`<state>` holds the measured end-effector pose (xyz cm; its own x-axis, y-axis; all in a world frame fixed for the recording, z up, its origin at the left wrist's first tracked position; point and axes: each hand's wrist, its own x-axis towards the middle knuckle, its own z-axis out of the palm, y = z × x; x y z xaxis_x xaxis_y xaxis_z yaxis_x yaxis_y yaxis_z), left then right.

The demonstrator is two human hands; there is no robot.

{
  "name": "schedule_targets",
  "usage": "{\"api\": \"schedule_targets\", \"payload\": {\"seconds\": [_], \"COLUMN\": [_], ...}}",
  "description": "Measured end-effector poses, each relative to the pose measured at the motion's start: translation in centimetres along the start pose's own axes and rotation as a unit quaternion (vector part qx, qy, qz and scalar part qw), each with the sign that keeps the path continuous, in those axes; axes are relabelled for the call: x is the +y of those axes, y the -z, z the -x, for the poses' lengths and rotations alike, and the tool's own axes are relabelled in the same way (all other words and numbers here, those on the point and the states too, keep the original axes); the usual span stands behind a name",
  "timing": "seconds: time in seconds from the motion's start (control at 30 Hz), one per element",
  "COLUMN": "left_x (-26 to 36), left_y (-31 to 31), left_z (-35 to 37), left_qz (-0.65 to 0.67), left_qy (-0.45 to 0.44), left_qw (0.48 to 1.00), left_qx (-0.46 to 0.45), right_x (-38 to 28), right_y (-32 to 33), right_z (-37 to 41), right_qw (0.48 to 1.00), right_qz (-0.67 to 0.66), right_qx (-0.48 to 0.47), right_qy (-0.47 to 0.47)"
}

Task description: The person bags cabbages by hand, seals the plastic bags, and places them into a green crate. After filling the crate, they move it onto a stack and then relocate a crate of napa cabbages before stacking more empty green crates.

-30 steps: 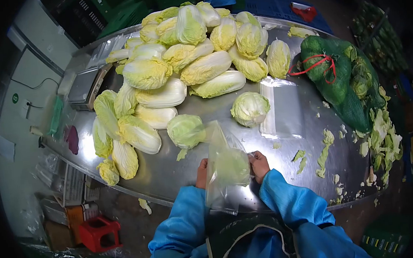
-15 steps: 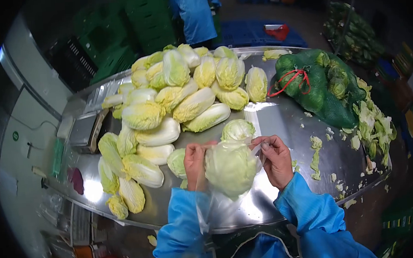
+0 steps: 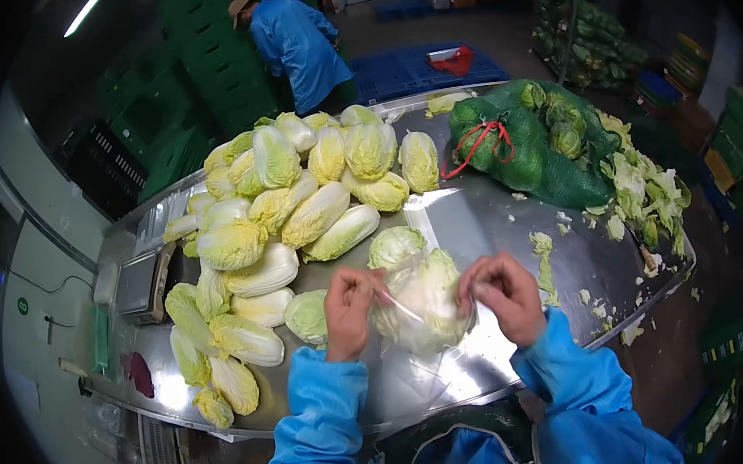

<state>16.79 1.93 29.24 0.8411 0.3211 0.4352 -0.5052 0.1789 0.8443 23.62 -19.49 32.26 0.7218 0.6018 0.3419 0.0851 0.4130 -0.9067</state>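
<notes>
A round pale cabbage [image 3: 436, 295] sits inside a clear plastic bag [image 3: 406, 338] on the metal table in front of me. My left hand [image 3: 350, 310] pinches the bag's edge on the left of the cabbage. On the other side, my right hand [image 3: 507, 295] has its fingers curled and closed on the bag, slightly blurred by motion. Just behind the bagged cabbage lies another round cabbage [image 3: 396, 246]. A third one [image 3: 307, 315] rests to the left of my left hand.
Napa cabbages [image 3: 316, 214] are heaped on the left and back of the table [image 3: 314, 389]. A green mesh sack [image 3: 549, 161] tied with red string lies at the right, beside leaf scraps [image 3: 647, 188]. A scale [image 3: 141, 281] stands left. Beyond the table, a person [image 3: 296, 46] bends by green crates [image 3: 209, 53].
My hands have moved slightly apart, and the bagged cabbage has turned between them. The view has shifted to the right. The person at the back now bends towards the crates.
</notes>
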Motion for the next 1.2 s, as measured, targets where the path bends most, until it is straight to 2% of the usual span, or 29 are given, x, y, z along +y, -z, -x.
{"api": "schedule_targets", "payload": {"seconds": [0.03,0.07,0.1,0.13,0.17,0.23,0.27,0.3,0.33,0.37,0.4,0.43,0.47,0.53,0.57,0.63,0.67,0.7,0.73,0.77,0.83,0.87,0.93,1.1,1.17,1.2], "left_x": [0.8,1.6,1.9,2.2,2.7,3.6,3.8,3.7,3.2,3.3,3.5,3.8,4.0,3.4,3.1,3.2,2.9,2.5,1.5,0.6,-0.8,-0.9,-2.8,-5.4,-6.0,-6.4], "left_y": [0.0,-0.3,-0.7,-1.3,-1.9,-3.5,-3.6,-3.6,-3.5,-4.1,-5.0,-5.6,-5.9,-5.9,-6.1,-6.9,-7.1,-7.0,-6.8,-6.9,-7.5,-7.9,-7.1,-5.4,-5.1,-5.6], "left_z": [0.3,-0.1,-0.7,-1.6,-2.5,-4.0,-4.4,-4.4,-5.1,-5.1,-5.6,-5.9,-6.2,-7.7,-8.2,-8.3,-8.1,-7.4,-7.6,-7.3,-7.1,-6.1,-3.9,3.8,7.6,8.9], "left_qz": [-0.073,-0.067,-0.063,-0.059,-0.056,-0.076,-0.074,-0.071,-0.044,-0.040,-0.064,-0.086,-0.070,-0.057,-0.055,-0.040,-0.056,-0.072,-0.067,-0.064,-0.172,-0.187,-0.199,-0.225,-0.054,0.050], "left_qy": [-0.040,-0.087,-0.081,-0.083,-0.091,-0.124,-0.147,-0.162,-0.116,-0.115,-0.159,-0.198,-0.232,-0.214,-0.205,-0.206,-0.222,-0.232,-0.192,-0.189,-0.216,-0.197,-0.161,-0.070,0.050,0.105], "left_qw": [0.995,0.991,0.992,0.990,0.987,0.980,0.979,0.979,0.989,0.989,0.977,0.961,0.953,0.960,0.964,0.960,0.952,0.947,0.959,0.960,0.920,0.910,0.908,0.897,0.973,0.990], "left_qx": [-0.048,-0.077,-0.076,-0.097,-0.120,-0.134,-0.118,-0.096,-0.084,-0.087,-0.128,-0.171,-0.184,-0.170,-0.162,-0.184,-0.201,-0.211,-0.196,-0.197,-0.277,-0.313,-0.330,-0.374,-0.217,-0.083], "right_x": [-1.0,-1.9,-2.6,-3.2,-4.0,-5.7,-6.7,-7.9,-8.2,-8.6,-9.3,-9.6,-10.0,-10.2,-10.4,-9.9,-8.9,-8.2,-8.0,-6.9,-4.4,-3.1,-0.7,2.7,2.9,2.9], "right_y": [0.1,0.6,0.8,0.9,0.6,0.0,-0.1,-0.5,-0.9,-1.5,-2.3,-2.1,-1.5,-1.5,-1.4,-0.7,-0.6,-0.8,-1.0,-1.0,-0.4,0.2,1.3,-0.1,-0.9,-0.9], "right_z": [0.2,0.3,0.5,0.0,-0.2,-1.0,-0.4,0.1,-0.2,-1.0,-1.0,-0.4,0.6,1.9,1.0,2.1,3.8,5.4,5.9,5.6,7.4,8.7,11.9,18.2,19.8,20.8], "right_qw": [1.000,0.995,0.980,0.958,0.957,0.876,0.935,0.947,0.907,0.836,0.840,0.839,0.900,0.908,0.848,0.828,0.886,0.914,0.885,0.825,0.852,0.851,0.848,0.853,0.861,0.863], "right_qz": [0.001,0.068,0.135,0.236,0.240,0.364,0.220,0.148,0.265,0.375,0.377,0.383,0.295,0.313,0.440,0.470,0.377,0.271,0.400,0.516,0.496,0.498,0.519,0.512,0.495,0.492], "right_qx": [0.003,-0.023,-0.048,-0.049,-0.046,-0.119,-0.021,0.072,-0.031,-0.136,-0.182,-0.169,-0.035,0.089,-0.082,-0.061,0.086,0.228,0.156,0.048,0.023,0.022,0.098,0.084,0.109,0.088], "right_qy": [0.000,0.071,0.137,0.153,0.154,0.294,0.277,0.275,0.326,0.377,0.347,0.347,0.319,0.264,0.283,0.300,0.256,0.199,0.182,0.224,0.167,0.166,0.047,-0.044,-0.049,-0.079]}}
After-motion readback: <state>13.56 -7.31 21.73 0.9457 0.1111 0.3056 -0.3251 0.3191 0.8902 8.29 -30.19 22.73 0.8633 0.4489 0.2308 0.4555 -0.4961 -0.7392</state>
